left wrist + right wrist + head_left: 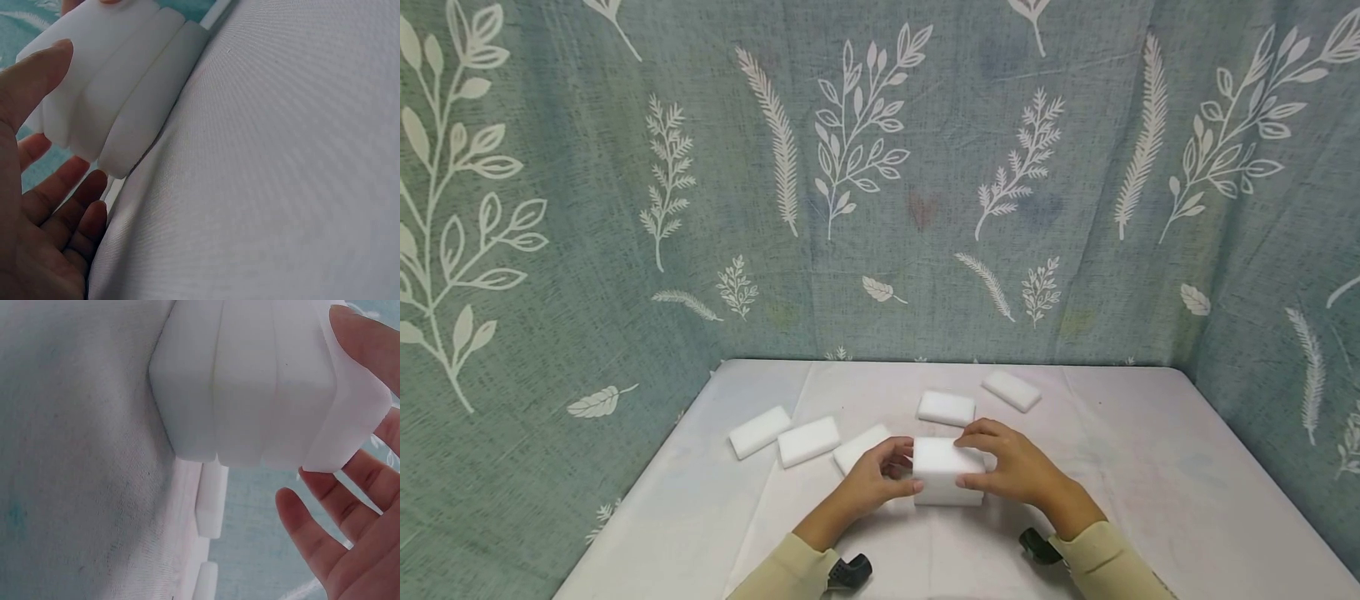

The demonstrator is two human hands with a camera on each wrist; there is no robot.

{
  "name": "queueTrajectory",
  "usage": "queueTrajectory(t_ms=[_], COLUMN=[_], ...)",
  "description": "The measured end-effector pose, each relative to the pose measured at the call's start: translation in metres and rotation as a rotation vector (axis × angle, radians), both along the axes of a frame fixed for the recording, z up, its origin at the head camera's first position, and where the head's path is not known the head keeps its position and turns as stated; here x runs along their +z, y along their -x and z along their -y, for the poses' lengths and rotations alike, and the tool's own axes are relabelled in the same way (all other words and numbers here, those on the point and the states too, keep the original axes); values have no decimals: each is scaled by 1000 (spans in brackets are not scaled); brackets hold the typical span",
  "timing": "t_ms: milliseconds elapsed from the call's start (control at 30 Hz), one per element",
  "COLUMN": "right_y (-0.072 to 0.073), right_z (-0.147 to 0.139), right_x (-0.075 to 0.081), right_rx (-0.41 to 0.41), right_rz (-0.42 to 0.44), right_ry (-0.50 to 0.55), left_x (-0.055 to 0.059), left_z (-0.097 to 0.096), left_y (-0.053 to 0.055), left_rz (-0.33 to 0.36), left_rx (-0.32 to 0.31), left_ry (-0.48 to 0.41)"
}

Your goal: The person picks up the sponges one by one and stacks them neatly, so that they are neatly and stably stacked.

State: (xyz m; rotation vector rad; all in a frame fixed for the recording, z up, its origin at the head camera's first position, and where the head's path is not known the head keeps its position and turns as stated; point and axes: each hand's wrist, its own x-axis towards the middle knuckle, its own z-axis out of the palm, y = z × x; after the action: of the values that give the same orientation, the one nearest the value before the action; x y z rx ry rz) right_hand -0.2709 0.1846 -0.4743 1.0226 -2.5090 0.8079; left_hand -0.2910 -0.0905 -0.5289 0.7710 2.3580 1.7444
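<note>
In the head view a stack of white sponges [947,493] stands on the table between both hands. Several flat blocks lie one on another, their seams plain in the left wrist view. My right hand [1017,473] pinches the top sponge [350,425], thumb on the near side and fingers over the far side. Its lower fingers spread loosely beside the stack. At the stack's left end is my left hand [874,479]. Its thumb reaches along the near side, while the other fingers, loosely bent, have their tips right at the blocks' ends.
Behind the stack, two loose sponges [947,408] [1012,391] lie toward the back. Further sponges [760,432] [808,442] [859,446] lie in a slanted row to the left. A leaf-patterned cloth [880,167] encloses the white table [1150,467] at back and sides.
</note>
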Motion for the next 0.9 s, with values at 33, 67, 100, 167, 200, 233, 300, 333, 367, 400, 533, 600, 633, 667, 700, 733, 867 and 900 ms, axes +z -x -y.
queueTrajectory(t_ms=[33,67,100,167,200,233,300,333,367,400,533,600,633,667,700,733,867,900], right_y=[0,0,0,0,0,0,0,0,1,1,1,1,1,1,0,0,-1,-2], right_z=[0,0,0,0,0,0,0,0,0,0,0,0,0,0,0,0,0,0], right_x=[0,0,-1,-1,-1,-1,-2,-2,-2,-2,-2,-1,-1,0,0,0,0,0], right_rx=[0,1,-1,-3,-4,-5,-8,-9,-11,-14,-28,-33,-36,-39,-44,-47,-63,-64], right_rz=[3,6,6,5,2,0,-2,1,4,6,32,58,73,86,97,108,130,134], right_ry=[-1,-1,-3,-3,-3,-2,-3,-4,-8,-14,-41,-53,-59,-63,-70,-72,-77,-77], left_x=[0,0,0,1,1,1,2,1,1,2,1,0,0,0,1,4,9,9], left_z=[0,0,0,0,0,0,0,0,0,0,0,0,0,0,0,-1,-1,-1], left_y=[0,0,0,0,0,-1,-1,-1,-1,-1,0,0,0,0,0,-1,-5,-5], left_rz=[0,-1,-1,-3,-3,-3,-1,1,3,5,10,12,13,16,25,30,42,40], left_rx=[2,3,4,5,5,6,6,7,7,7,7,8,8,8,7,7,7,9], left_ry=[3,5,7,10,10,10,10,10,9,9,9,10,11,9,5,5,2,8])
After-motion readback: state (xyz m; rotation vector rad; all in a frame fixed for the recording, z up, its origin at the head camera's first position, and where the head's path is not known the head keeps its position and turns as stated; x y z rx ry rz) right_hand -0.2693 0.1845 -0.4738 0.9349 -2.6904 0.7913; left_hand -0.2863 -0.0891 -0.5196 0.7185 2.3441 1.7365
